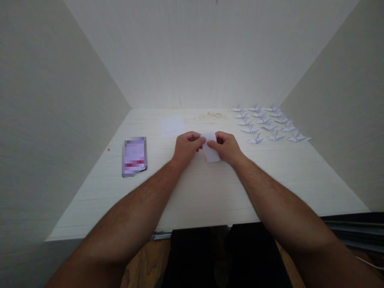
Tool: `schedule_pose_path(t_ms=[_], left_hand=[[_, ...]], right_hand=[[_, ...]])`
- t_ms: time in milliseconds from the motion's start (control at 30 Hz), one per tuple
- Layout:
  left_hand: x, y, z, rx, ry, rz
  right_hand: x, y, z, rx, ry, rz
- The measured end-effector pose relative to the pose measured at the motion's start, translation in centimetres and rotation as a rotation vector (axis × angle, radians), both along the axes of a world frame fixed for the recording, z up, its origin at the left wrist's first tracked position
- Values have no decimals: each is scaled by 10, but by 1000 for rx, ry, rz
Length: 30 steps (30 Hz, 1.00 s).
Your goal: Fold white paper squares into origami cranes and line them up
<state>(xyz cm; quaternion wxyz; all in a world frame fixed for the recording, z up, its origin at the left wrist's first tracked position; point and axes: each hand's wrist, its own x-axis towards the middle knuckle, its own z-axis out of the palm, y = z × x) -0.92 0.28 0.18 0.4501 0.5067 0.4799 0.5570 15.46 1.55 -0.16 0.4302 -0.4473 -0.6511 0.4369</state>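
Observation:
Both my hands meet at the middle of a pale wooden desk (210, 192). Between them is a small folded piece of white paper (211, 154). My left hand (186, 147) pinches its upper left edge with curled fingers. My right hand (227, 148) grips its right side, thumb on top. The paper rests on or just above the desk surface.
Several folded white paper cranes (267, 124) lie in rows at the back right. A loose white sheet (172, 126) lies behind my left hand. A phone (134, 156) lies flat at the left. Walls enclose the desk on three sides.

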Motion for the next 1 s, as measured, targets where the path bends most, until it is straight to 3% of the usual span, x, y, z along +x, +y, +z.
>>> schedule_pose_path(t_ms=[233,700,1000], left_hand=[[3,0,3,-81,-120,-16],[7,-4,8,-181,-134,-33],[5,-3,6,-178,-130,-30]], right_hand=[[-2,-3,4,5,36,-2],[-3,-2,6,13,210,-120],[-1,-2,4,46,149,-132]])
